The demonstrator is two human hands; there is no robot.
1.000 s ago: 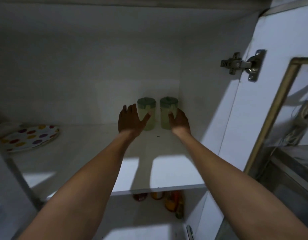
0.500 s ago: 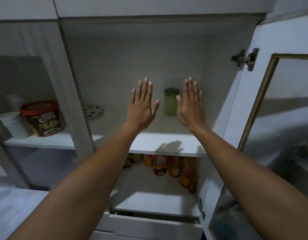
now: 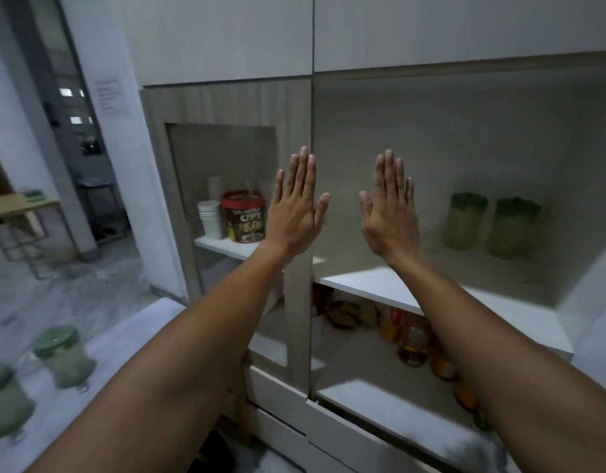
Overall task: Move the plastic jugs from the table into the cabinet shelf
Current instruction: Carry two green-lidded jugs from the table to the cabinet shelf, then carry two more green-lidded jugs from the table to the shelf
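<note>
Two pale green plastic jugs with dark green lids stand side by side at the back right of the cabinet shelf (image 3: 431, 288): one jug (image 3: 466, 220) and its neighbour (image 3: 512, 227). Two more jugs sit on the white table (image 3: 131, 336) at lower left, one jug (image 3: 64, 356) behind and another jug (image 3: 4, 401) at the frame's edge. My left hand (image 3: 296, 206) and my right hand (image 3: 388, 208) are raised flat in front of the cabinet, fingers up, holding nothing and well left of the shelved jugs.
Behind a glass door on the left shelf stand a red-lidded cereal tub (image 3: 243, 216) and stacked white cups (image 3: 209, 218). Bottles (image 3: 412, 343) fill the lower shelf. A wooden table (image 3: 18, 206) stands in the room at far left.
Both hands let go of the two jugs on the shelf and drew back out of the cabinet, palms open. The view swung left, bringing the table with two more jugs into sight.
</note>
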